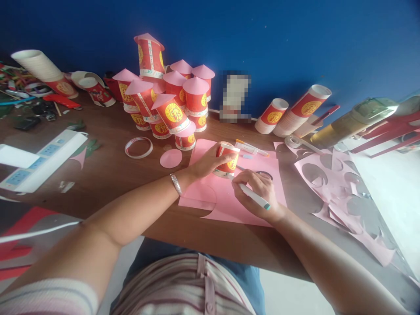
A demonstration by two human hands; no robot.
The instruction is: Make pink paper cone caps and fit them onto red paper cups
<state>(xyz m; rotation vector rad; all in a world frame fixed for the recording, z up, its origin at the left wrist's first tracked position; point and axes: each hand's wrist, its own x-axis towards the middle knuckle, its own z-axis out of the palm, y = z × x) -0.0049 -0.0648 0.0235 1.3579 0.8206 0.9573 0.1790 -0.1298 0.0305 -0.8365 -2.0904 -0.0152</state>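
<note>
My left hand is wrapped round a red paper cup with a yellow emblem, which stands upside down over pink paper. In my right hand is a white marker with a green end; its tip is at the cup's white lower rim. Behind the cup lie an orange-and-white marker and scissors, partly hidden by my right hand. A pink paper disc and a roll of tape lie to the left.
Several red cups with pink cone tops are stacked at the back. Nested cups and a gold bottle stand back right, pink paper scraps at the right. A power strip lies left; a blue wall rises behind.
</note>
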